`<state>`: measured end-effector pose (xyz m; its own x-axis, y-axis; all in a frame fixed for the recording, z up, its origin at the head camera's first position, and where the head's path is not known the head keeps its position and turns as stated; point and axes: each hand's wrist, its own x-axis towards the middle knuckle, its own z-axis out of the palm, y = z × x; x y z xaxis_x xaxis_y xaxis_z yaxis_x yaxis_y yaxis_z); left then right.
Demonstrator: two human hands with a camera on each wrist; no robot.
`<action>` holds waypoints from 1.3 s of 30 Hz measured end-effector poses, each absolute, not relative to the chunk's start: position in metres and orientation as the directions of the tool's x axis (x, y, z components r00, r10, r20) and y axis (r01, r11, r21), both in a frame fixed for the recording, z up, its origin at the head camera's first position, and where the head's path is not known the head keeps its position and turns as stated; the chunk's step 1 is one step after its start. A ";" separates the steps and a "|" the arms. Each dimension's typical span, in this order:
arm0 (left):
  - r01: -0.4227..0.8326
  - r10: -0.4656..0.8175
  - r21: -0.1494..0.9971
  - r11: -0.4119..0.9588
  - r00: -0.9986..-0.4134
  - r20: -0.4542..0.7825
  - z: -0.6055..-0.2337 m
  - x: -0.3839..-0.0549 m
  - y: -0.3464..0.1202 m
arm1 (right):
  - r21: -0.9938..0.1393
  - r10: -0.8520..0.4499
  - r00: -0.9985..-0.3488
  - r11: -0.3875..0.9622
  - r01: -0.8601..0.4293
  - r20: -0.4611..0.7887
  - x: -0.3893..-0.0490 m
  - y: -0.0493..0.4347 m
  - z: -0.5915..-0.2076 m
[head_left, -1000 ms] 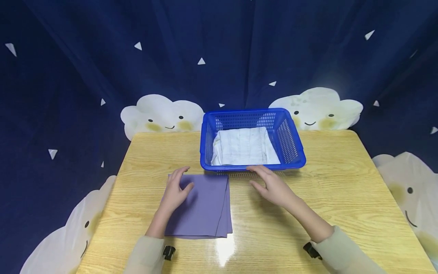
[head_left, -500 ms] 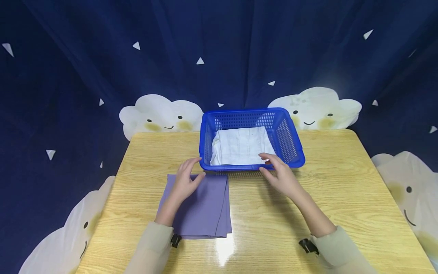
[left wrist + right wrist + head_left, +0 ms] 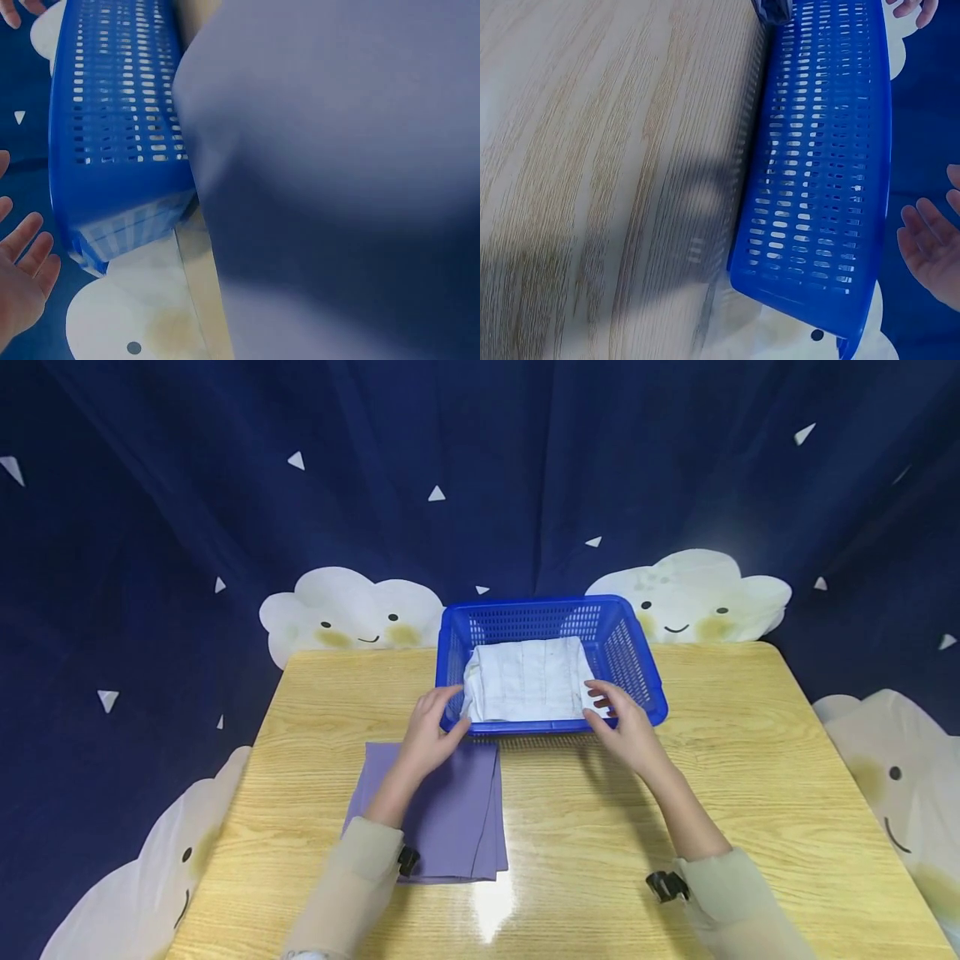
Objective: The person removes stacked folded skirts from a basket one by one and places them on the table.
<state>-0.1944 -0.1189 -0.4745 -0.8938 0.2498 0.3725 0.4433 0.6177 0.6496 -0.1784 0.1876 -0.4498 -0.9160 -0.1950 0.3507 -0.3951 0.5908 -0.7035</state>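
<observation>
White cloth (image 3: 525, 681) in blue basket (image 3: 627, 662); left fingers (image 3: 444, 695), right fingers (image 3: 609, 690) relaxed, empty, over rim (image 3: 532, 727)

Head view: from above and behind the fingers (image 3: 444, 695), facing forward and down, the most distant of the three. Left and right wrist views: close, turned sideways, behind and below the fingers, facing forward; both share the near wall of the blue basket (image 3: 810, 172), lower than the fingers
</observation>
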 end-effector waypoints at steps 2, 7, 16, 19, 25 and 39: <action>0.443 0.249 0.652 0.615 -0.894 0.373 -0.475 -0.197 -0.115 | -0.708 -0.193 -0.920 0.591 -0.386 0.341 -0.181 0.189 -0.451; 0.441 0.246 0.660 0.609 -0.895 0.371 -0.474 -0.205 -0.109 | -0.715 -0.184 -0.929 0.596 -0.365 0.321 -0.187 0.190 -0.454; 0.403 0.209 0.704 0.585 -0.914 0.349 -0.475 -0.219 -0.100 | -0.735 -0.161 -0.934 0.580 -0.352 0.320 -0.202 0.193 -0.460; 0.398 0.208 0.706 0.586 -0.916 0.344 -0.476 -0.225 -0.096 | -0.745 -0.151 -0.941 0.579 -0.332 0.303 -0.207 0.195 -0.463; 0.360 0.204 0.716 0.598 -0.933 0.298 -0.476 -0.236 -0.088 | -0.755 -0.147 -0.956 0.587 -0.292 0.255 -0.219 0.200 -0.467; 0.244 0.164 0.743 0.623 -0.970 0.180 -0.477 -0.257 -0.075 | -0.733 -0.200 -0.973 0.645 -0.218 0.114 -0.242 0.207 -0.471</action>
